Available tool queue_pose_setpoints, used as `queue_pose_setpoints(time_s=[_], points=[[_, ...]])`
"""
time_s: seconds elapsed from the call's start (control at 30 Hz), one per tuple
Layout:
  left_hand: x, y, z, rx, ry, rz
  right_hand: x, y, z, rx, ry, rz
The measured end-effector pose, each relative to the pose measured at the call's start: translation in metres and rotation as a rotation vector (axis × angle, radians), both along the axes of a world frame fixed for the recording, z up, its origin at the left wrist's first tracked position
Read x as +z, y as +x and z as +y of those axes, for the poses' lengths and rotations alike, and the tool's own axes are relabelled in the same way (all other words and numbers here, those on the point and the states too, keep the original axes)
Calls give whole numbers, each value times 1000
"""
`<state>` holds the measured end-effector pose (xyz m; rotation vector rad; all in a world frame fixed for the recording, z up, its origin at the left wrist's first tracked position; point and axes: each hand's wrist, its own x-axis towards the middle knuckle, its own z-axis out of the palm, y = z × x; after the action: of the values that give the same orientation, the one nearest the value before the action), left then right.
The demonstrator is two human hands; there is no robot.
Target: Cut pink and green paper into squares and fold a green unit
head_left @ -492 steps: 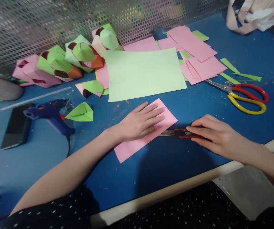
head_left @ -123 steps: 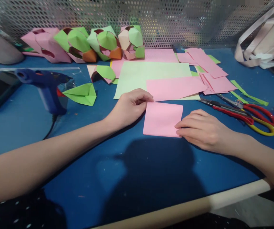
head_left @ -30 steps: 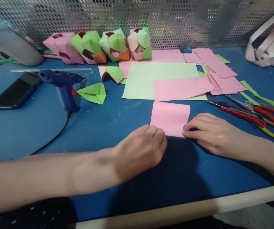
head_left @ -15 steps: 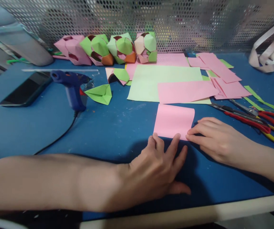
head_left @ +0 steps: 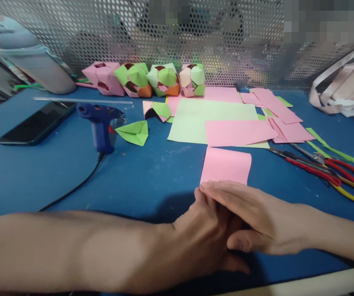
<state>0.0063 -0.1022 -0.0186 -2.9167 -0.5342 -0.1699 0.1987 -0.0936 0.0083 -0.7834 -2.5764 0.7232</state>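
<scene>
A pink sheet of paper [head_left: 226, 165], bent over on itself with a curved top, lies on the blue table. My left hand [head_left: 204, 230] is at its near edge, fingertips at the paper's lower left, thumb stretched to the right. Across the left fingers lies my right hand [head_left: 257, 218], flat with fingers extended, its fingertips on the near edge of the paper. That near edge and most of the left fingers are hidden beneath the right hand.
A blue glue gun [head_left: 101, 127], a phone [head_left: 37, 122] and a folded green piece [head_left: 134, 132] lie left. Behind are paper balls [head_left: 134, 78], a pale green sheet [head_left: 189, 119] and pink strips [head_left: 238, 130]. Scissors [head_left: 349, 176] and a cutter [head_left: 312, 166] lie right.
My right hand has moved left from the paper's lower right corner and now lies over my left fingers along the near edge. The view has tilted slightly up.
</scene>
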Motion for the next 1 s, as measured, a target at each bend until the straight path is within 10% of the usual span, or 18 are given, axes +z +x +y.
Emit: queue_pose_setpoints(time_s=[0.27,1.0], points=[[1,-1,-3,31,156,-27,-9,6,30,102,-263,-124],[10,-2,0,23,78,75,-26,1,77,-37,-53,-303]])
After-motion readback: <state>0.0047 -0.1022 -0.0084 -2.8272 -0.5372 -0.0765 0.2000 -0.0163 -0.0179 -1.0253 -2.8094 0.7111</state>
